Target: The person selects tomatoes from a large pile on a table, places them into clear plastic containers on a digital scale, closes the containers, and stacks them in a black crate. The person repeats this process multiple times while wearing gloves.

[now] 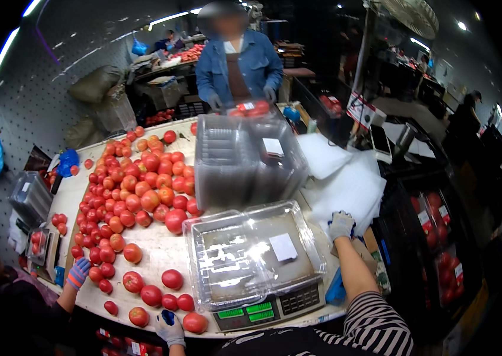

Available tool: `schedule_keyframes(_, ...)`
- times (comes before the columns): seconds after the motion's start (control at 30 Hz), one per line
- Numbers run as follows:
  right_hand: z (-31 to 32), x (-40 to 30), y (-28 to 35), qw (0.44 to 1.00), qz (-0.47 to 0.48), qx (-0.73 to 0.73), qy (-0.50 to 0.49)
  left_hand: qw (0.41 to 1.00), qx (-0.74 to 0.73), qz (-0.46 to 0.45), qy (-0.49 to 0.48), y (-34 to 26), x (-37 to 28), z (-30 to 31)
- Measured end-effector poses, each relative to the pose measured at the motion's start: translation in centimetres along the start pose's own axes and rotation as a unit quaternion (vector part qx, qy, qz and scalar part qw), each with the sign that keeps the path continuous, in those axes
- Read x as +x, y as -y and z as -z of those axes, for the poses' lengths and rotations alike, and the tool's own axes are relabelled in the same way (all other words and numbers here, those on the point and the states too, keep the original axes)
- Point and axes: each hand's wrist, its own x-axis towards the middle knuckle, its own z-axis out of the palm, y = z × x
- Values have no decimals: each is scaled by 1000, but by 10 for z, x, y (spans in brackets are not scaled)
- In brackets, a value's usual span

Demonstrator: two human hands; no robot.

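In the head view, my left hand, in a grey and blue glove, is at the table's near edge, beside a large tomato; whether it grips anything is hidden. My right hand, in a similar glove, rests at the lower edge of white foam sheets; its grip is unclear. Between them an opened clear plastic clamshell box lies on a digital scale, with a white paper on its right half. Behind it stands a tall stack of clear clamshells.
Many tomatoes cover the table's left side. A co-worker's striped-gloved hand touches them at the left. Another person stands across the table. Black crates with packed tomatoes are at the right, near a phone.
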Motion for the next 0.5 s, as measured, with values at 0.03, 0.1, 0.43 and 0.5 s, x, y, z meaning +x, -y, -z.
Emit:
schedule_keyframes(0.03,-5,3,-5,1000,9,-5,4,1000,0,-4,5,-6,2,3)
schedule_keyframes(0.1,-10,10,-11,999,28,-18,12,1000,0,-11,18,-16,5,11)
schedule_keyframes(0.43,-68,73,-64,510,-49,851,-119,999,0,11,41,-25,9,19)
schedule_keyframes(0.5,-44,70,-70,565,-27,804,-182,1000,-13,4,17,-20,8,9)
